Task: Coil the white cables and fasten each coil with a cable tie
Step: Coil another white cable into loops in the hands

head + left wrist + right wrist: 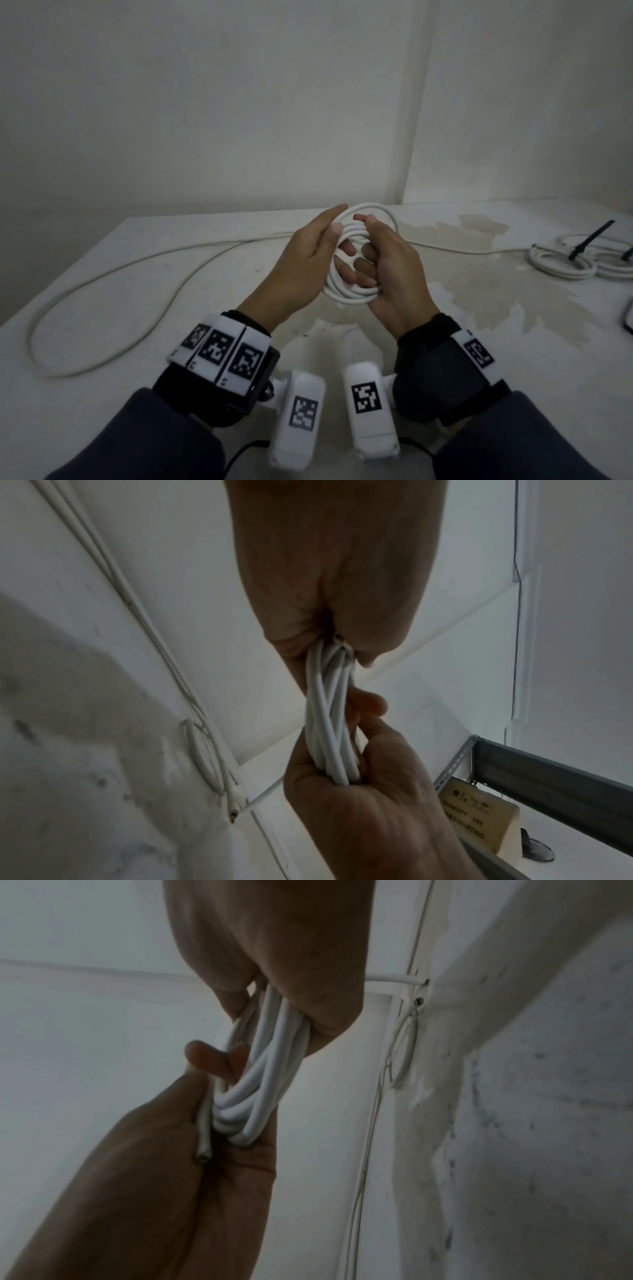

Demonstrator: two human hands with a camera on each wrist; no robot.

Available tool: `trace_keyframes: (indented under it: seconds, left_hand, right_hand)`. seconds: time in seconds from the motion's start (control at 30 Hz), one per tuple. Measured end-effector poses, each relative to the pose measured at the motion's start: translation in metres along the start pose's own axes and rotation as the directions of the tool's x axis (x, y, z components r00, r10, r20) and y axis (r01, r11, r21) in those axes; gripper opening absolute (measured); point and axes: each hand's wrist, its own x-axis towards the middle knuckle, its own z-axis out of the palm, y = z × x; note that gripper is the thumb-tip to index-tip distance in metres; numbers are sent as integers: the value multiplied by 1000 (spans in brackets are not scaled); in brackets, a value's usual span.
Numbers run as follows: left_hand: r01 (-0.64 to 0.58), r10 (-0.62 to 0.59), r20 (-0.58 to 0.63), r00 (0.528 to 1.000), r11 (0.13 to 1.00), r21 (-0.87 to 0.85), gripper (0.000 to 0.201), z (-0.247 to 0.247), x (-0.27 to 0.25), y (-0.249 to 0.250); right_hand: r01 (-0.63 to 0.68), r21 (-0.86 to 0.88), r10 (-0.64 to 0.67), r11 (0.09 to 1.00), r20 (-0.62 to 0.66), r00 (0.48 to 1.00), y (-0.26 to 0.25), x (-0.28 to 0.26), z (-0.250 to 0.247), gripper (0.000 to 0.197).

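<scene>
fingers of both hands are curled round one coil [356, 253] of white cable, held up off the table [144, 284]. left hand [308, 260] grips the coil's left side, thumb over the top strands and fingers [346, 246] poking through the middle; right hand [390, 270] grips the right and lower side, its fingers also hooked through the ring. from the left wrist the strands [329, 723] run bunched and slightly crossed between the two grips. from the right wrist a cut cable end [202, 1153] lies against the left palm, just beside the bundled loops [246, 1112].

the rest of the cable [102, 291] trails away left of the fingers in a long slack loop across the table, so the coiling looks unfinished. well to the right of the fingers lie finished coils [561, 262] with black cable ties [589, 238] on them.

likely trouble: the loops are springy and unfastened, so loosening either grip to pull in more slack could let them fan out or slip. the crossed strands may tangle as turns are added. the trailing length could drag or snag at the table edge and tug the coil askew.
</scene>
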Motion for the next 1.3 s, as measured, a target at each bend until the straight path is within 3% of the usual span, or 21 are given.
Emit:
trace_keyframes:
  seconds: [0.23,0.3,0.37,0.43,0.5,0.57,0.63,0.7,0.77,0.83,0.97,1.1,1.23,1.3]
  left_hand:
    - [27,-28,-1,1000,980,-196,28,-3,-1,0]
    - [35,-37,-8,999,984,-173,26,-11,1,3]
    - [27,-27,1,1000,997,-72,26,-18,3,6]
    - [17,-17,34,999,1000,4,25,-24,3,11]
    - [8,-12,80,997,999,53,25,-28,2,17]
    - [-13,2,109,994,995,96,25,-32,3,21]
    - [-32,18,113,993,991,129,25,-37,3,24]
    - [-30,10,127,992,987,156,25,-40,3,25]
    - [-33,10,140,990,986,165,26,-41,3,26]
    - [-46,24,138,990,987,157,25,-41,3,26]
    - [-37,27,69,997,989,145,23,-42,5,23]
    - [-59,62,-36,997,995,80,23,-42,8,20]
    - [-68,57,-226,973,997,-42,22,-34,9,16]
    - [-62,33,-277,960,993,-96,22,-28,9,13]
  right_hand:
    - [-1,-69,5,998,63,998,0,-1,5,20]
    - [41,-171,-34,984,43,999,2,-1,6,25]
    - [166,-409,-179,897,7,984,4,3,3,30]
    - [298,-611,-339,733,51,939,3,7,-4,32]
    - [377,-664,-481,646,30,876,0,9,-8,23]
    - [424,-643,-597,638,-65,800,-5,9,-13,28]
    - [472,-664,-680,580,-77,729,-9,8,-18,32]
    - [476,-729,-688,492,10,726,-10,5,-17,29]
    - [490,-753,-635,440,124,762,-9,6,-17,26]
    - [531,-675,-591,512,172,788,-10,8,-15,17]
    - [531,-567,-566,630,133,814,-16,8,-16,16]
    - [396,-380,-383,836,115,917,-14,3,-9,16]
    - [320,-242,-278,916,193,941,-2,-5,2,23]
    - [192,-120,-168,974,184,968,1,-4,3,27]
